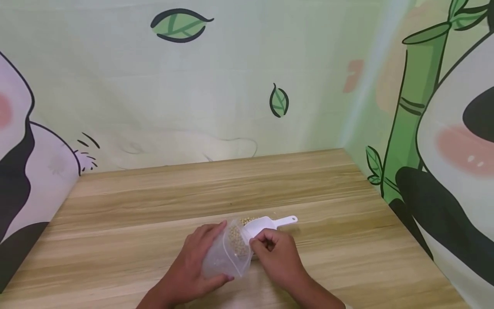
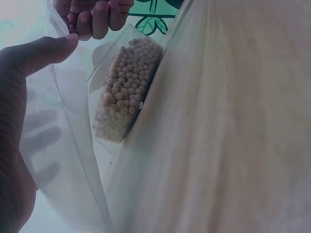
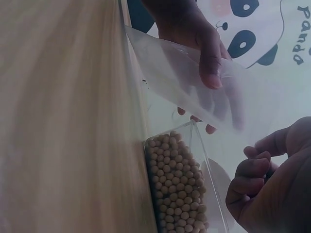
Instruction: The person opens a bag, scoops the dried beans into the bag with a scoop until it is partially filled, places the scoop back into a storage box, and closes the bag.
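My left hand (image 1: 189, 264) holds a translucent plastic zip bag (image 1: 218, 262), thumb on the near side and fingers behind it. At the bag's mouth, the curled fingers of my right hand (image 1: 279, 259) pinch its edge. Just beyond the bag stands a clear box (image 3: 212, 172) full of round beige beans (image 3: 175, 184), partly seen through the plastic in the head view. A white scoop (image 1: 264, 224) lies over the box with its handle to the right. No beans show inside the bag.
The wooden tabletop (image 1: 162, 193) spreads around the box. A cloth backdrop (image 1: 231, 86) printed with leaves, bamboo and pandas closes off the back and both sides.
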A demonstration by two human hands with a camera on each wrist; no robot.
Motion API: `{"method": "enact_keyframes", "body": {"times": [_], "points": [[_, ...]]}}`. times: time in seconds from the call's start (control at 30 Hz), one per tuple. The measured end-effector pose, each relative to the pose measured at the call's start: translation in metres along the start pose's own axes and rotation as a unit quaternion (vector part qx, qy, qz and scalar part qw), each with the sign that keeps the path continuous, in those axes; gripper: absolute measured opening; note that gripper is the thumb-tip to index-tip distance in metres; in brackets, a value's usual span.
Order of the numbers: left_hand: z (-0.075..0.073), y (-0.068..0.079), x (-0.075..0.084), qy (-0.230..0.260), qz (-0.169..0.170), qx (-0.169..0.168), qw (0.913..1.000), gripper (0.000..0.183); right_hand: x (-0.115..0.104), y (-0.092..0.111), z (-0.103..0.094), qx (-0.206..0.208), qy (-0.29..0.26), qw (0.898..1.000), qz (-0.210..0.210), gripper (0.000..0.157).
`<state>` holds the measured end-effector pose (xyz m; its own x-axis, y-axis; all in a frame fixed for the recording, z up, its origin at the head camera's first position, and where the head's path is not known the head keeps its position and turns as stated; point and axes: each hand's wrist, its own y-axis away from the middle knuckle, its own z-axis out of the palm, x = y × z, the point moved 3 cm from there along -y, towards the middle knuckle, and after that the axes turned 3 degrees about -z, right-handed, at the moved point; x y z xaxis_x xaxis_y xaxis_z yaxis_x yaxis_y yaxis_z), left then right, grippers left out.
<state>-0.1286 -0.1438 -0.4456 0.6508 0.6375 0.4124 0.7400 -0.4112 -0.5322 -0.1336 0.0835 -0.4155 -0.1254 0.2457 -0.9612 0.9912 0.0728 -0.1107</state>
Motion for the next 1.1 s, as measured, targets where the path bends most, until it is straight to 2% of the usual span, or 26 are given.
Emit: {"method": "enact_keyframes", "body": {"times": [0.13, 0.23, 0.4, 0.5, 0.57, 0.63, 0.73, 0.8, 0.9, 0.97, 1.03, 1.1], "points": [[0.0, 0.0, -0.002, -0.01, 0.004, 0.014, 0.9998, 0.117, 0.001, -0.002, -0.001, -0.003, 0.014, 1.0, -0.004, 0.015], [0.001, -0.001, -0.003, -0.011, 0.002, 0.024, 0.9997, 0.121, 0.0, -0.007, -0.008, 0.018, 0.016, 0.999, -0.023, 0.016], [0.003, 0.001, -0.009, 0.004, -0.027, 0.04, 0.9988, 0.123, 0.002, -0.026, -0.044, 0.114, 0.031, 0.992, -0.042, 0.016], [0.004, 0.002, -0.015, 0.02, -0.046, 0.045, 0.9977, 0.118, 0.008, -0.037, -0.07, 0.148, 0.084, 0.985, 0.0, 0.017], [0.005, 0.002, -0.019, 0.034, -0.058, 0.045, 0.9967, 0.113, 0.016, -0.042, -0.083, 0.138, 0.118, 0.983, 0.042, 0.021], [0.005, 0.002, -0.023, 0.043, -0.069, 0.046, 0.9957, 0.108, 0.025, -0.044, -0.09, 0.1, 0.137, 0.982, 0.082, 0.028], [0.004, 0.002, -0.028, 0.052, -0.09, 0.039, 0.9938, 0.104, 0.038, -0.047, -0.09, 0.03, 0.134, 0.983, 0.122, 0.043], [0.003, 0.002, -0.03, 0.052, -0.097, 0.03, 0.9935, 0.103, 0.044, -0.048, -0.087, -0.002, 0.124, 0.983, 0.135, 0.052], [0.002, 0.001, -0.033, 0.049, -0.093, 0.013, 0.9944, 0.102, 0.051, -0.05, -0.084, -0.028, 0.075, 0.985, 0.152, 0.055], [0.001, -0.002, -0.036, 0.045, -0.085, 0.003, 0.9953, 0.1, 0.055, -0.051, -0.084, -0.041, 0.019, 0.984, 0.17, 0.049], [0.001, -0.006, -0.039, 0.05, -0.079, -0.005, 0.9956, 0.098, 0.06, -0.053, -0.084, -0.055, -0.06, 0.978, 0.191, 0.041], [0.001, -0.01, -0.042, 0.059, -0.078, -0.011, 0.9952, 0.097, 0.064, -0.053, -0.085, -0.068, -0.136, 0.966, 0.209, 0.036]]}}
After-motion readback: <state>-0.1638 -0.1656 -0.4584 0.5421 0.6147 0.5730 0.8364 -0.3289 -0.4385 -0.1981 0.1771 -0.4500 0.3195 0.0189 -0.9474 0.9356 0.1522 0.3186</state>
